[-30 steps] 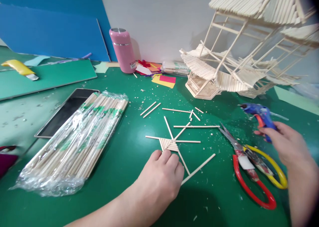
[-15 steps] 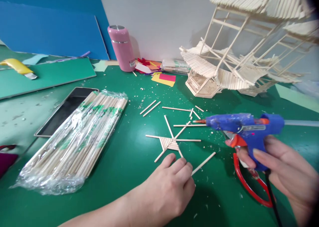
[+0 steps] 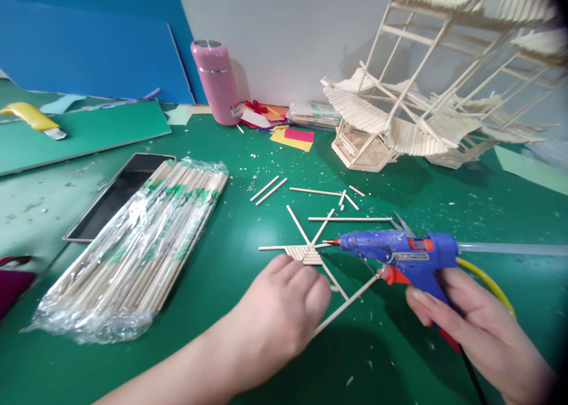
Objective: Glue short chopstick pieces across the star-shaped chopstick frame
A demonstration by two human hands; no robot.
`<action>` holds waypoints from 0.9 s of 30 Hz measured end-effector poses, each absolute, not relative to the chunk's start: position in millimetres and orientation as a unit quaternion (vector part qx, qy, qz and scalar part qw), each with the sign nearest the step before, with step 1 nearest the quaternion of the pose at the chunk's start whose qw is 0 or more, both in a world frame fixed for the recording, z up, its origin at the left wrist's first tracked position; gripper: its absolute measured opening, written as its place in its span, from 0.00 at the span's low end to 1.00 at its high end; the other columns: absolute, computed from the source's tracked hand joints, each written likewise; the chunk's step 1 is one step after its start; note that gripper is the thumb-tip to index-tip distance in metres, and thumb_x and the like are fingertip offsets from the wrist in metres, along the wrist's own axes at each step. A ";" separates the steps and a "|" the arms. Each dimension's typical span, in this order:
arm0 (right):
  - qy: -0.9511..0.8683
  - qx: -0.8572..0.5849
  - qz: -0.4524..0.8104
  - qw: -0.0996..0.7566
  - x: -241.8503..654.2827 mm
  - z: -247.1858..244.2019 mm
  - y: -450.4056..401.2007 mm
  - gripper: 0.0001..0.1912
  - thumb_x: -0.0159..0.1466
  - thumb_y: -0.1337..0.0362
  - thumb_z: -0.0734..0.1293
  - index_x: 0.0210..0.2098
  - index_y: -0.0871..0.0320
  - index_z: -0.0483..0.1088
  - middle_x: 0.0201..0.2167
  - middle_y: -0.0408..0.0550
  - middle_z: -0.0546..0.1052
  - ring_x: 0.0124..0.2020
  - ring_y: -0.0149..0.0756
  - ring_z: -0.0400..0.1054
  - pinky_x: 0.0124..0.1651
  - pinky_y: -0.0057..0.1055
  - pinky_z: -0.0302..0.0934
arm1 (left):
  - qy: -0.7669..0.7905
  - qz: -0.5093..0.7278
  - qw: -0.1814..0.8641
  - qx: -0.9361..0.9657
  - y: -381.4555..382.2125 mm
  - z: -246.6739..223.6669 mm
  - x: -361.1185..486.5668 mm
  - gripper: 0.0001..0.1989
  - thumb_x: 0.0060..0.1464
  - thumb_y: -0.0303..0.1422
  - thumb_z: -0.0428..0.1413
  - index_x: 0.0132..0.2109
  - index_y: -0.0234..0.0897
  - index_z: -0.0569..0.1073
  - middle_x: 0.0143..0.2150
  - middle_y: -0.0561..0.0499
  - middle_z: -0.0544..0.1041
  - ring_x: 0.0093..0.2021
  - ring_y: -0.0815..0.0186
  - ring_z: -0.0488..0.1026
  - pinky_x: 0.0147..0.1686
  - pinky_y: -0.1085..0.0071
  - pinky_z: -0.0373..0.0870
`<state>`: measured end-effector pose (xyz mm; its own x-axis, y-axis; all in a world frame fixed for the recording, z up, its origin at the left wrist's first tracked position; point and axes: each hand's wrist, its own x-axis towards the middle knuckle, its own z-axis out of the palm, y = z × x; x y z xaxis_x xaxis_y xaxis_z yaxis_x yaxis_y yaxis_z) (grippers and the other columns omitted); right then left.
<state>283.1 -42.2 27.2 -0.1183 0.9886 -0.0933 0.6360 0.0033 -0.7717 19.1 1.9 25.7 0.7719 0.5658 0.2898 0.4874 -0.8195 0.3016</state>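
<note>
A star-shaped frame of thin wooden sticks [image 3: 306, 253] lies on the green table, short sticks laid side by side across part of it. My left hand [image 3: 284, 304] is closed over its near-left side; the fingertips and the frame's lower-left arm are hidden beneath it. From under that hand a longer wooden stick [image 3: 348, 304] runs out to the right. In my right hand [image 3: 465, 322] is a blue hot glue gun [image 3: 399, 248], its nozzle pointing left near the frame's right arm. Red-and-yellow-handled scissors [image 3: 488, 283] lie partly hidden behind the gun and hand.
Loose sticks [image 3: 270, 190] and shavings are scattered beyond the frame. On the left, a plastic-wrapped stick bundle [image 3: 133, 251] overlaps a dark phone-like slab [image 3: 110, 203]. At the back stand a pink flask [image 3: 217, 85] and a stick-built pavilion model [image 3: 368, 115]. A yellow cutter [image 3: 31, 118] lies far left.
My left hand has moved left and away onto the frame, which has turned slightly. My right hand has brought the glue gun left and lower, its nozzle now close to the frame.
</note>
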 end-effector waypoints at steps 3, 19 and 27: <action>-0.657 -0.612 0.360 0.253 281.3 26.9 -44.0 0.04 0.62 0.58 0.58 0.32 0.50 0.60 0.20 0.39 0.67 0.20 0.30 0.62 0.21 0.21 0.62 | 0.365 0.219 0.082 0.901 15.4 26.7 5.1 0.09 0.58 0.26 0.40 0.40 0.34 0.65 0.28 0.49 0.70 0.27 0.66 0.65 0.28 0.69 0.62; -0.631 -0.636 0.391 0.211 277.4 22.6 -58.6 0.08 0.61 0.57 0.58 0.37 0.53 0.60 0.21 0.40 0.68 0.23 0.30 0.63 0.26 0.23 0.63 | 0.346 0.153 0.139 0.915 28.2 21.7 -6.2 0.13 0.57 0.35 0.47 0.47 0.35 0.66 0.40 0.45 0.70 0.44 0.59 0.64 0.43 0.59 0.58; -0.632 -0.621 0.404 0.226 277.1 20.5 -58.8 0.10 0.63 0.58 0.56 0.42 0.54 0.59 0.22 0.41 0.67 0.23 0.31 0.64 0.25 0.24 0.64 | 0.340 0.152 0.120 0.920 30.0 9.3 0.4 0.14 0.58 0.35 0.45 0.44 0.30 0.67 0.38 0.43 0.68 0.41 0.59 0.63 0.39 0.62 0.66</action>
